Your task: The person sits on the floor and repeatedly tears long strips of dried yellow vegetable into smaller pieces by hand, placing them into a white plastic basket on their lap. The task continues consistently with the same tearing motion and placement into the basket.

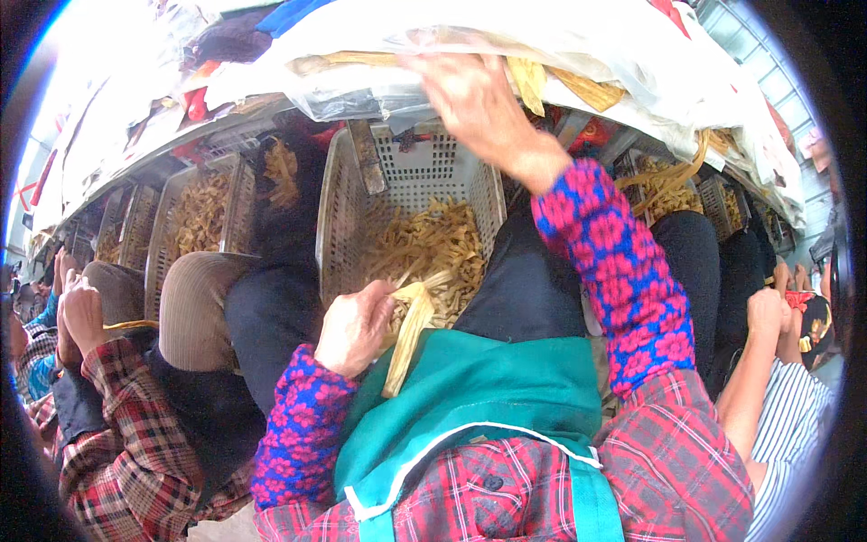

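Note:
My left hand (357,328) grips one end of a flat, pale yellow dried strip (409,339), whose long part hangs down over my green apron (474,379). Past it, between my knees, a grey perforated plastic crate (336,223) holds a heap of short dried pieces (433,244). My right hand (467,95) reaches to the edge of the table, over clear plastic sheeting (379,98) and more dried strips (528,81). Its fingertips are blurred and partly lost in glare, so whether they hold a strip cannot be told.
A white-covered table (677,88) runs across the top. Under it stand more crates of pieces, at left (234,203) and right (718,203). Co-workers sit close on both sides, a plaid sleeve (142,433) at left and a bare forearm (752,379) at right. A flat bar (368,159) leans inside my crate.

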Tool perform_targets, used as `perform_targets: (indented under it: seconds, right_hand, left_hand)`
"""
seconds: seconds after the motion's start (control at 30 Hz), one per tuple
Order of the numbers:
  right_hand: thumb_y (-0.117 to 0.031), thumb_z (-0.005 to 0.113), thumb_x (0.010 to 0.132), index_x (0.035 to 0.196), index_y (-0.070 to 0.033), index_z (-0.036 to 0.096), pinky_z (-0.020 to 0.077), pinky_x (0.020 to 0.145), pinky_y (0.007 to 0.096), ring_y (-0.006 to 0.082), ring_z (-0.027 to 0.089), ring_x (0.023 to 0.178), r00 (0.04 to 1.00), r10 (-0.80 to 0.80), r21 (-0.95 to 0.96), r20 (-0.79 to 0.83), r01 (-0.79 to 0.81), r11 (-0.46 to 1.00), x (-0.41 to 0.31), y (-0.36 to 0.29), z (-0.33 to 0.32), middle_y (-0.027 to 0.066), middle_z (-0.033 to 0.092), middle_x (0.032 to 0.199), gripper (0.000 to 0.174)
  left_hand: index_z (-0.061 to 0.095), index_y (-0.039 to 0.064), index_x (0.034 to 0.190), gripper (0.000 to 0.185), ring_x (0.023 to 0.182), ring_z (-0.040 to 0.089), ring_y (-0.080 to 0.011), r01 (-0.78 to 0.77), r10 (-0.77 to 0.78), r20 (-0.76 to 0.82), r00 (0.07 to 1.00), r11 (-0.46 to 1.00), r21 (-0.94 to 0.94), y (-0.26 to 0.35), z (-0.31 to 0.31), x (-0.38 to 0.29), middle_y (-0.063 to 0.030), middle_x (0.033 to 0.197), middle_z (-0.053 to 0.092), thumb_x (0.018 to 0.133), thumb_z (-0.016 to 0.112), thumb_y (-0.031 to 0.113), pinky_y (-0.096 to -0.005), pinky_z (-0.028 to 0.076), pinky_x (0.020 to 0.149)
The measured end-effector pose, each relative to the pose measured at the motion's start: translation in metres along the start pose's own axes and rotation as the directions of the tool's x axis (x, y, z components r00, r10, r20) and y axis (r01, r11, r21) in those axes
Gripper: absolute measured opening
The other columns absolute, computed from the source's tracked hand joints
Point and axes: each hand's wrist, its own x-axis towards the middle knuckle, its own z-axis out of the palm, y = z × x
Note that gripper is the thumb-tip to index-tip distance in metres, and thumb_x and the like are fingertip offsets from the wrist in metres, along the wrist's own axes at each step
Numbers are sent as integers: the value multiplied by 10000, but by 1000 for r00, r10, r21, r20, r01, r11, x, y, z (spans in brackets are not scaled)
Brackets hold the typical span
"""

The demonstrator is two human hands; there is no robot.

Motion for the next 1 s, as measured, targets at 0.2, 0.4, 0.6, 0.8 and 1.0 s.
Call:
perform_targets:
  seconds: [0.2,0.4,0.6,0.8,1.0]
  right_hand:
    - [-181,665,920,1144,-148,717,466,921,405,236,646,1074,998,-59,30,-24,60,998,29,-24,-59,62,699,1138,232]
    - [-133,505,958,1210,-76,666,510,881,460,321,661,1003,987,-133,-9,85,135,991,49,43,11,158,706,1035,304]
    - [-245,658,950,1079,-126,733,537,743,388,289,700,854,989,134,325,-69,-105,940,-16,-63,-42,88,721,981,190]
    - [-309,626,982,1314,-59,572,555,598,315,123,632,621,447,16,436,894,-861,-261,-71,-147,-51,51,701,897,419]
    - [-316,596,999,1076,-51,705,450,619,289,94,529,662,658,87,658,748,-752,27,-102,-98,-39,-15,604,723,297]
  left_hand:
    - [662,-7,1083,183,571,593,-171,24,-23,9,1000,991,-135,-3,11,0,-100,652,603,1006,580,137,-332,483,559]
    - [662,2,1114,208,688,510,-51,89,-118,-68,991,938,-334,-5,4,5,28,744,581,1043,560,169,-227,439,619]
    - [664,-7,1123,174,730,533,-32,24,-107,-261,959,952,-305,0,-5,1,25,817,629,1030,571,107,-204,459,670]
    - [683,7,1088,156,708,563,-61,-107,83,-465,882,994,-27,12,5,14,-26,794,646,1011,615,124,-231,476,639]
    - [698,3,1064,170,705,514,-53,72,-26,-428,904,993,92,-15,-27,15,1,749,595,1016,615,143,-228,462,649]
